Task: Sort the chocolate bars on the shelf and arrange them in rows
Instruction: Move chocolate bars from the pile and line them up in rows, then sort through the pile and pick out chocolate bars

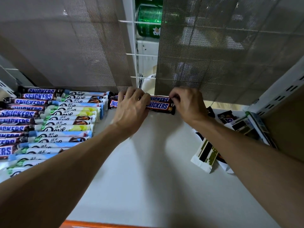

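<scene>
My left grip (131, 109) curls over and my right grip (189, 104) pinches two Snickers bars (160, 106) lying side by side at the back of the shelf (139, 170), beside the Dove row (70, 122).

A smooth white shelf board (139, 178) fills the lower centre. At left lie a column of brown Snickers bars (16, 114) and, just beside it, a column of pale blue, white and yellow wrapped bars (69, 122). A pair of brown Snickers bars (159, 106) lies at upper centre, and loose white-and-black wrapped bars (205, 155) at right.
</scene>
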`<state>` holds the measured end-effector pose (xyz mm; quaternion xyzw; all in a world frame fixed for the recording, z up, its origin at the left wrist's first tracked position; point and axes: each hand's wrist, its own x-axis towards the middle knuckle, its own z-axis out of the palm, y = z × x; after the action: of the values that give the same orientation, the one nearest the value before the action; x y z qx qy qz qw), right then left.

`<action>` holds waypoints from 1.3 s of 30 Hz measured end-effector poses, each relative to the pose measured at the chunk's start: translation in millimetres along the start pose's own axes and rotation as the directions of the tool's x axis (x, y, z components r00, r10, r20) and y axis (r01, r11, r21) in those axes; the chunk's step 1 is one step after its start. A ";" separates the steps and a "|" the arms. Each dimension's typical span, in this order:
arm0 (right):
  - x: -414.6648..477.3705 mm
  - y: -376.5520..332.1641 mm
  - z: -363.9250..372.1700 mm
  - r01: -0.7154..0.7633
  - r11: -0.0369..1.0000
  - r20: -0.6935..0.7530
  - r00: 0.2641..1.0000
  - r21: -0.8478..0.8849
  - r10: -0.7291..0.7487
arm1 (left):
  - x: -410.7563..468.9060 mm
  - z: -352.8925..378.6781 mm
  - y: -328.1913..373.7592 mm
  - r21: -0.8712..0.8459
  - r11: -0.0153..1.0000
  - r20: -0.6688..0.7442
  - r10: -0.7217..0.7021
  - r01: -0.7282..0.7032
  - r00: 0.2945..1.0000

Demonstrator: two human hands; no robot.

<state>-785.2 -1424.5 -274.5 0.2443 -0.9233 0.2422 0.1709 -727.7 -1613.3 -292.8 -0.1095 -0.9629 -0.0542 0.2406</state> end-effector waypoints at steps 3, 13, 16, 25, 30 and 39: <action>-1.6 1.3 0.3 0.020 1.000 -0.003 1.000 -0.003 -0.020 | 0.3 0.0 -0.3 -0.003 1.000 0.004 -0.007 0.007 1.000; -16.7 4.2 -1.6 0.093 0.993 -0.043 0.994 -0.075 -0.096 | -6.2 -2.3 -0.5 -0.022 0.999 0.028 -0.024 0.024 0.999; -20.8 2.8 -0.7 0.090 0.993 -0.051 0.994 -0.080 -0.095 | -8.6 -3.3 -0.2 -0.024 1.000 0.023 -0.015 0.016 1.000; -45.4 7.6 -6.7 0.048 0.977 -0.054 0.997 -0.207 -0.061 | -28.4 -12.9 1.0 -0.044 0.998 0.007 -0.035 0.035 0.999; -62.0 3.2 -13.1 0.019 0.966 -0.019 1.000 -0.258 -0.025 | -43.5 -22.7 4.9 -0.012 0.998 0.101 -0.061 0.062 0.993; -112.7 -15.8 -38.5 -0.071 0.947 0.055 0.994 -0.313 0.092 | -84.1 -54.9 8.9 0.045 0.999 0.231 -0.036 0.026 0.972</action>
<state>-676.5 -1374.6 -285.9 0.1841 -0.9645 0.0923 0.1653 -628.5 -1628.8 -284.0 -0.0950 -0.9869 -0.0246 0.1280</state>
